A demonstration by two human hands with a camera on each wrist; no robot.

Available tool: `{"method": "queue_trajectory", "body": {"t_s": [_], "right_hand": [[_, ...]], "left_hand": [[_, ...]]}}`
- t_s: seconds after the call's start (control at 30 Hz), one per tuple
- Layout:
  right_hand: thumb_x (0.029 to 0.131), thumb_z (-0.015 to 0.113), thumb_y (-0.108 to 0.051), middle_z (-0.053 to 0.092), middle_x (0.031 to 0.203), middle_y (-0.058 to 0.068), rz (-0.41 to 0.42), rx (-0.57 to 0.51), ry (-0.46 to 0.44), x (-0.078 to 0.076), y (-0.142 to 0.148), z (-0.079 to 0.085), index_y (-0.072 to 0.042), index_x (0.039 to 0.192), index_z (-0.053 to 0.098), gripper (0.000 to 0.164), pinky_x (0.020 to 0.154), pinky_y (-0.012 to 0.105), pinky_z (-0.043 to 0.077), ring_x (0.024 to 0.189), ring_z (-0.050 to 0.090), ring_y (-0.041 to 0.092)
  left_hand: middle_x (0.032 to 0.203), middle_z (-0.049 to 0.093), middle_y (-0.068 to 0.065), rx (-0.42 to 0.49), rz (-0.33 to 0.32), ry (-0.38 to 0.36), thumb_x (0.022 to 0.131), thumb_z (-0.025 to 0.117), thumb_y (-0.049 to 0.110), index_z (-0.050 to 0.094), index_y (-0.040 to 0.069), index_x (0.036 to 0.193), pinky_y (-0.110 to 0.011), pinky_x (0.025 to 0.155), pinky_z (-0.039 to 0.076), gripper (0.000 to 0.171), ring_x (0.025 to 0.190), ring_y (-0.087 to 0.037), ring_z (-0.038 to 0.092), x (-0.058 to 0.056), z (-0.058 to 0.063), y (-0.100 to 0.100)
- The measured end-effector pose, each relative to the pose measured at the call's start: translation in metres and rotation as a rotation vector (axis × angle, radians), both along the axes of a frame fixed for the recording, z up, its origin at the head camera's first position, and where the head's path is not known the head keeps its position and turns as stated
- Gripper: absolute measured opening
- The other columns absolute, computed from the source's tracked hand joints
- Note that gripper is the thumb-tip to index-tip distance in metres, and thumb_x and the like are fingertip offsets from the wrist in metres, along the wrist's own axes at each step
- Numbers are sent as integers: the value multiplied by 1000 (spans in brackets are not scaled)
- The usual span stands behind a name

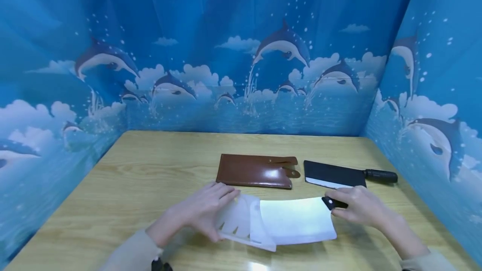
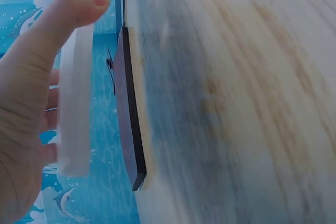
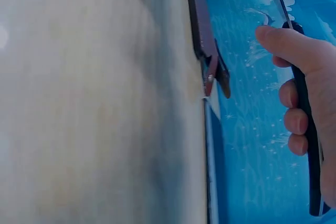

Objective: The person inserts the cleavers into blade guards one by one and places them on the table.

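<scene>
A cleaver (image 1: 297, 221) with a broad shiny blade and black handle is in my right hand (image 1: 355, 206), whose fingers wrap round the handle (image 3: 307, 145). The blade's far end lies inside a translucent white plastic blade cover (image 1: 241, 221), and most of the blade shows outside it. My left hand (image 1: 207, 210) grips the cover's left end, thumb on the near side and fingers on the far side. In the left wrist view the cover (image 2: 76, 98) stands edge-on between thumb and fingers, held above the wooden table.
A brown leather sheath (image 1: 256, 171) with snap straps lies flat behind the hands. Right of it lies a second cleaver (image 1: 333, 175), black-bladed with a pale edge, its black handle pointing right. Dolphin-printed blue curtains (image 1: 226, 53) stand behind and beside the wooden table (image 1: 169, 149).
</scene>
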State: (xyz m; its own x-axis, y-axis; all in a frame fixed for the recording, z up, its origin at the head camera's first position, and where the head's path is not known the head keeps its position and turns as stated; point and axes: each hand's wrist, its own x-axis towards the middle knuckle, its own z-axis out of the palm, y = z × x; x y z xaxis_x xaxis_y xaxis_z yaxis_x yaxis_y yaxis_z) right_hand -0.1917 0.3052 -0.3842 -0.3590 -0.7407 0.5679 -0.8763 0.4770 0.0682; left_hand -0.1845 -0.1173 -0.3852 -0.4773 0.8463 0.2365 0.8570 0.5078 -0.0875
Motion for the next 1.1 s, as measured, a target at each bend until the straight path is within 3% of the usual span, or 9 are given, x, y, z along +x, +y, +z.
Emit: {"method": "queue_trajectory", "body": {"t_s": [0.17,0.33,0.5,0.7,0.93,1.1], "right_hand": [[93,43,-46,67,76,2,-7,-26,5,4,2,-5,-4,91,68,49,51,16,47,60,61,6],[90,53,-44,68,80,3,-15,-21,-30,9,3,-4,-5,93,68,42,55,14,48,65,63,8],[81,68,-38,67,82,0,-27,0,-59,15,2,-2,-6,99,67,36,55,13,46,66,60,3],[81,67,-36,64,78,-5,-34,-14,-29,21,-3,-3,-5,102,68,37,50,12,41,61,52,-4],[77,73,-28,66,79,1,-146,2,-185,33,-11,-1,-3,103,67,37,48,11,39,61,50,-5],[78,71,-30,66,81,2,-211,41,-241,36,-16,2,-5,104,67,36,46,14,41,63,52,-3]], "left_hand": [[130,45,-9,9,82,-46,54,73,65,36,10,140,-48,99,33,110,118,-23,40,4,1,-4],[129,42,-13,75,150,-77,55,71,70,34,12,142,-49,94,37,112,119,-27,37,9,-3,-7],[126,44,-11,164,112,3,55,69,72,40,10,138,-47,89,41,108,115,-26,39,10,-10,-8],[126,48,-11,216,63,56,54,70,71,46,7,134,-47,86,43,106,114,-28,42,9,-15,-13],[123,51,-9,297,67,35,48,77,67,51,7,130,-48,85,45,105,111,-28,46,6,-15,-17],[120,52,-9,321,56,47,44,79,64,53,7,127,-46,80,46,104,108,-27,47,4,-14,-20]]}}
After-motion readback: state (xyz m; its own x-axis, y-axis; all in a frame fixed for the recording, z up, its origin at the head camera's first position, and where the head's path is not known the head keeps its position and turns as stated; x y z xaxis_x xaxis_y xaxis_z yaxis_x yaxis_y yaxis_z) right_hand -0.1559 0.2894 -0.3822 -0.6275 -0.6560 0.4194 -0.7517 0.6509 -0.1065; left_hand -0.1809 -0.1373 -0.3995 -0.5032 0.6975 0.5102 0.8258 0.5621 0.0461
